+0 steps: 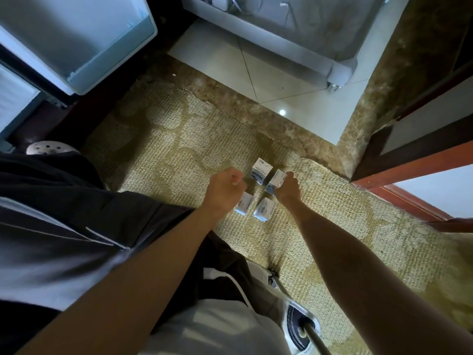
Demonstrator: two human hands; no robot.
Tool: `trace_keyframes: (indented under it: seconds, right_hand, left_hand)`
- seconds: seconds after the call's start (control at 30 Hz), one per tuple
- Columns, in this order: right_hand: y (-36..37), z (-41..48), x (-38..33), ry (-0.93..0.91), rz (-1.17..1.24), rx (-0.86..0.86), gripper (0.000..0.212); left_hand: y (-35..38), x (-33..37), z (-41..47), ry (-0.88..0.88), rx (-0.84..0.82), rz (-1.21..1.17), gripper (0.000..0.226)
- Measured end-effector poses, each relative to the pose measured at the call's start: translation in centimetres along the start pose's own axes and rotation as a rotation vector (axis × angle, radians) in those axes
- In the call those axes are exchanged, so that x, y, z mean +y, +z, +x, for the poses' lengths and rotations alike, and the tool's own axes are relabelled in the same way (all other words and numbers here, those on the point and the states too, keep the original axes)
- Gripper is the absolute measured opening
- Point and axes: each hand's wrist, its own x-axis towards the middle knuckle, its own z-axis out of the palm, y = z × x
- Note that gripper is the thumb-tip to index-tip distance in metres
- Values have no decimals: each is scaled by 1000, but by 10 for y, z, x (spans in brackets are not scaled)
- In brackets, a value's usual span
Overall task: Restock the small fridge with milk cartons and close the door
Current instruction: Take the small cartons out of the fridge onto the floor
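Note:
Several small white-and-blue milk cartons stand in a cluster on the beige carpet. My right hand (288, 187) grips the far right carton (274, 181), which is tilted. My left hand (225, 188) hovers with fingers curled and nothing visible in it, just above the near left carton (244, 204) and left of the far left carton (260, 172). Another carton (263, 209) stands between my two forearms. The small fridge's open door (76, 47) shows at the upper left, with part of the fridge interior (12, 106) below it.
A marble threshold (243, 106) and white tiled floor (294, 85) lie beyond the carpet. A red-brown door frame (409, 160) stands at right. My shoe (299, 326) and dark clothing fill the lower left. A round perforated object (48, 147) sits by the fridge.

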Motion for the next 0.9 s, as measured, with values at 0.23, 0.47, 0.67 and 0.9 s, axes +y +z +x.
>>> trace_keyframes:
  seconds: [0.23, 0.47, 0.67, 0.9]
  right_hand:
    - [-20, -20, -67, -261, -186, 240, 53]
    - [-38, -92, -232, -739, -40, 244, 29]
    - [2, -169, -365, -1078, -75, 146, 29]
    - [84, -253, -476, -1323, -135, -48, 26]
  left_hand:
    - [-37, 8, -1, 12, 145, -138, 28]
    - [-160, 9, -1, 73, 520, -187, 27]
    - [-308, -21, -29, 138, 886, -40, 28]
    - [-408, -105, -73, -54, 1053, 3, 26]
